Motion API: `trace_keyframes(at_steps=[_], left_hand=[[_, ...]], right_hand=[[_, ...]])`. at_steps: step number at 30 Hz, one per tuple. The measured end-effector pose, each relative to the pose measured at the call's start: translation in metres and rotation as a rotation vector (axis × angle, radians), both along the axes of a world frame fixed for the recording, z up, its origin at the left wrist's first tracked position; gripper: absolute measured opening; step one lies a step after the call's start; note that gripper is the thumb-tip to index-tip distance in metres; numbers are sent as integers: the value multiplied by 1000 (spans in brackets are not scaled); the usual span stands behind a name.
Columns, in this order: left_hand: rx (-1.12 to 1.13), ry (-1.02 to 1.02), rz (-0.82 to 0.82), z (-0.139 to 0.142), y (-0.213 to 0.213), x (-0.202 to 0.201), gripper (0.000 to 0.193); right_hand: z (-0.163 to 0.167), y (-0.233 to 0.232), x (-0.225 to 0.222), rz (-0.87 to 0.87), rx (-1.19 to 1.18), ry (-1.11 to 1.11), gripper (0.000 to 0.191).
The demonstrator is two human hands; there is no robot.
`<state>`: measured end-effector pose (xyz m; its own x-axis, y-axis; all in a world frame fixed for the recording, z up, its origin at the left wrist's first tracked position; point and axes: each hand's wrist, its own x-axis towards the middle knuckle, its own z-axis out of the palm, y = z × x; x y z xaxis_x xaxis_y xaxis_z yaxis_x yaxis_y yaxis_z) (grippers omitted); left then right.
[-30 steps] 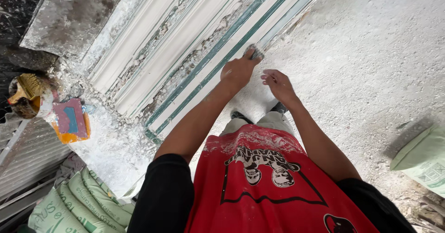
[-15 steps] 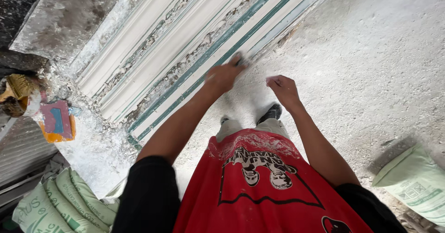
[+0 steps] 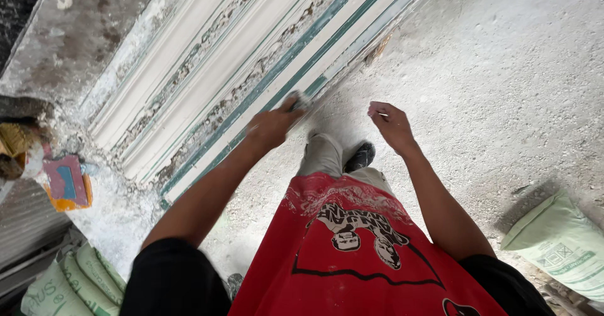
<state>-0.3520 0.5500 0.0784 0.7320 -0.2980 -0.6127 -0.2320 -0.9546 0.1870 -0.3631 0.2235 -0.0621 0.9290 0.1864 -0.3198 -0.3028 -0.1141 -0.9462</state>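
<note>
L hand [image 3: 269,127] fingers pinch grey pad [image 3: 300,100] on moulding [image 3: 207,77] | R hand [image 3: 390,124] curled, free | sack [image 3: 560,243] nr R

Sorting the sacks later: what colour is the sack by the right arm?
Pale green sack, shown in the head view, on the dusty floor.

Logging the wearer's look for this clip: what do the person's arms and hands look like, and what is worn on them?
Both arms are bare from short black sleeves down. The left hand and right hand wear no gloves; no watch or rings are visible. A red shirt with a black-and-white printed figure, dusted white near the hem, covers the torso.
</note>
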Motion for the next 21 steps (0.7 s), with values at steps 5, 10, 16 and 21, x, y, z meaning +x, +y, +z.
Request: trace_keyframes(at_steps=[5, 10, 16, 21], left_hand=[[-86, -153, -114, -39, -82, 100, 69], [-269, -247, -160, -30, -78, 92, 64], [-100, 58, -32, -1, -55, 59, 71], [-331, -229, -52, -24, -136, 139, 58]], right_hand=[[4, 28, 26, 45, 7, 115, 36], [14, 43, 44, 24, 106, 138, 40], [24, 29, 56, -21, 59, 261, 46], [12, 38, 72, -83, 145, 286, 47]])
